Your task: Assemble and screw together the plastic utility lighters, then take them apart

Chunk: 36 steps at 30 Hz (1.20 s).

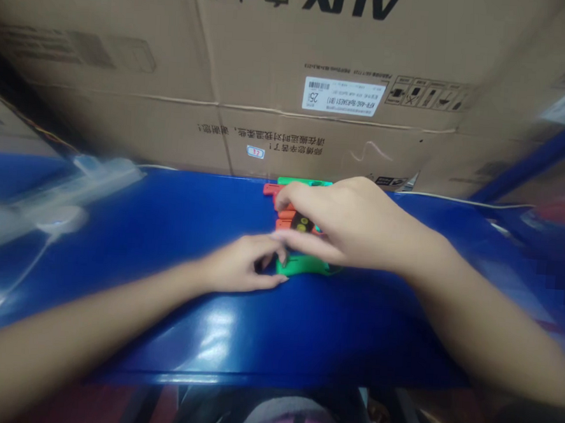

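Low on the blue table, my left hand (245,263) has its thumb and fingers closed around the left end of a curved green plastic piece (303,265). My right hand (353,225) arches over a row of red and orange plastic pieces (285,224), its thumb and index finger apart. Between those fingers a black part with yellow dots (303,222) shows. The right thumb tip comes close to the left fingers. A red piece (270,189) and another green piece (303,182) lie at the far end of the row. The right palm hides the row's right side.
A large cardboard box (250,120) with upside-down print stands along the back of the blue table (170,319). At left, blurred, are a clear plastic item (83,180) and a white round device (62,218) with a cable. A blue post (539,157) slants at right.
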{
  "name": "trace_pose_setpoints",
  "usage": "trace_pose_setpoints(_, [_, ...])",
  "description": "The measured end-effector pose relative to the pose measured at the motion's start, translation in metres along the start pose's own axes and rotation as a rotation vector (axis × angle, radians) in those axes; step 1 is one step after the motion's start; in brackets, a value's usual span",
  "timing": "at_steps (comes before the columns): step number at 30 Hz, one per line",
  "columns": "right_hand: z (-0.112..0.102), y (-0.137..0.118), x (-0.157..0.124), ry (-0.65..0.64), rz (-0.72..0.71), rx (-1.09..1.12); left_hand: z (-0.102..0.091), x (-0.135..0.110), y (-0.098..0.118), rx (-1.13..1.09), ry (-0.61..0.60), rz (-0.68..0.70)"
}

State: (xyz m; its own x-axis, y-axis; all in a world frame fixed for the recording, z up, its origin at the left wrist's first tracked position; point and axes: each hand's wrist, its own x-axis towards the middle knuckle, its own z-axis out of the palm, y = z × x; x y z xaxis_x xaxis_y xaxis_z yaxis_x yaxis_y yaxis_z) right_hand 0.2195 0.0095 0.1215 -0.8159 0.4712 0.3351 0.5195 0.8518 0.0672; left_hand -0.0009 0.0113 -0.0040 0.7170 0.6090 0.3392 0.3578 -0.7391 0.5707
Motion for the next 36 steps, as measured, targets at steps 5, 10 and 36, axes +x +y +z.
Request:
trace_pose_setpoints(5, [-0.010,0.004,-0.003,0.045,0.007,0.036,-0.002,0.000,0.002,-0.013,-0.027,-0.013])
trace_pose_setpoints(10, [-0.029,0.012,-0.009,-0.071,0.155,-0.086,-0.004,0.002,0.007,-0.026,-0.052,-0.021])
trace_pose_setpoints(36, [-0.027,0.022,-0.011,-0.423,0.282,-0.119,-0.004,0.004,0.014,0.579,-0.098,0.049])
